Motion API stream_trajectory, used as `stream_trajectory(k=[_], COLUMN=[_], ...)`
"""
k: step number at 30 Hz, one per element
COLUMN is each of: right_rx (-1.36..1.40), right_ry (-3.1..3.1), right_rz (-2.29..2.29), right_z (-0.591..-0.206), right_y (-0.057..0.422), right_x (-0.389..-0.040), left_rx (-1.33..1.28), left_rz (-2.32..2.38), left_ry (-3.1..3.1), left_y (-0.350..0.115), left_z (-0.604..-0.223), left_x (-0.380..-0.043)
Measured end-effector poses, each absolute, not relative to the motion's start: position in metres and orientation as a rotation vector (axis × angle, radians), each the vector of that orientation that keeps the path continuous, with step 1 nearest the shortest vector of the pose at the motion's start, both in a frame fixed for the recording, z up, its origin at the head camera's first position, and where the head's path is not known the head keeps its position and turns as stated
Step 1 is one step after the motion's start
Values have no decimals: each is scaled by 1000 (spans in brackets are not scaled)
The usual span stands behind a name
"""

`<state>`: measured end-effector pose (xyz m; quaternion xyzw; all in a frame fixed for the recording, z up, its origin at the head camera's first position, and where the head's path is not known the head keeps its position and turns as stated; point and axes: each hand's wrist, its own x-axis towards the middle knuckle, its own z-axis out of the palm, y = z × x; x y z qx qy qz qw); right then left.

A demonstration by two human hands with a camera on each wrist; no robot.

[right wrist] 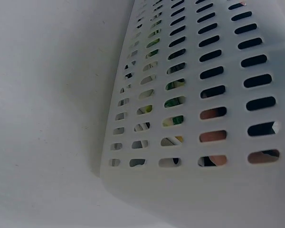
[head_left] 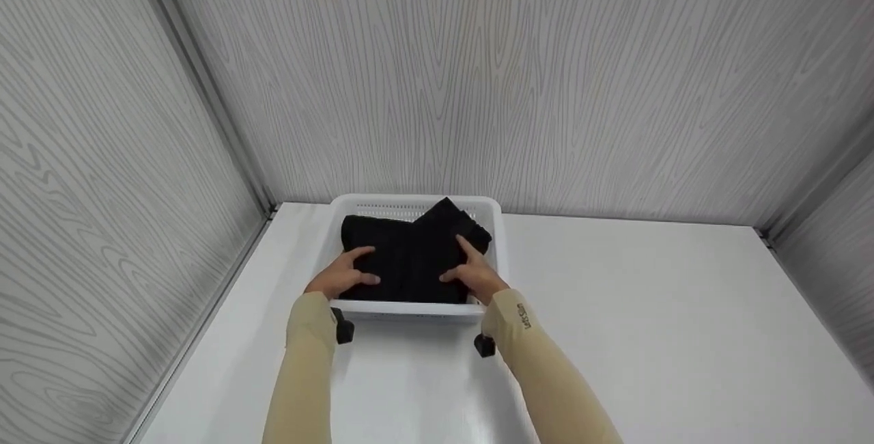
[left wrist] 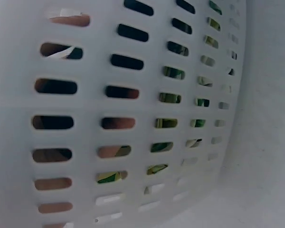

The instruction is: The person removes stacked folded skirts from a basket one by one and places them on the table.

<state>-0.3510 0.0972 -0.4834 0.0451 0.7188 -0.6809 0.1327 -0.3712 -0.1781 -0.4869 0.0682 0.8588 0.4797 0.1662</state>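
One left hand (head_left: 339, 276) and one right hand (head_left: 478, 273) rest on a folded black cloth (head_left: 410, 259) lying in a white plastic basket (head_left: 410, 308). The cloth is between the two hands and also extends beyond their fingertips toward the far side of the basket. The left hand touches its left part and the right hand its right part, with a stretch of black fabric between them. On each hand, the thumb and one finger are spread apart on top of the cloth and point inward. The remaining fingers are hidden, so it is impossible to tell whether they curl under the fabric.

The cloth fills most of the basket's width. Its far left edge lies fairly straight, while on the right a pointed corner angles up to the far rim, past the right hand.

Both wrist views look at the basket's slotted wall from outside. Skin and dark fabric show through the upper slots, and green and yellow pieces (left wrist: 166, 122), too broken up to identify, show lower down.

The basket stands on a white desk (head_left: 669, 307), close to a grey wood-grain back wall (head_left: 478, 75). Both arms enter from the near side in pale yellow sleeves (head_left: 304, 376), with dark lettering (head_left: 522, 315) on the right cuff. A small black block (head_left: 344, 329) sits at each wrist.
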Motion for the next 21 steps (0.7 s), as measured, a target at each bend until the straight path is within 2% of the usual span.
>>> stream_trajectory(k=[7, 21], right_rx=[-10, -56], right_ry=[2211, 2223], right_rz=[-1903, -1936], right_z=[-486, -482], right_y=[99, 98], right_x=[-352, -351], left_rx=[190, 240], left_rz=[1358, 1487], left_ry=[2464, 2520], left_y=[-170, -169], left_z=[-486, -479], left_x=[-372, -367])
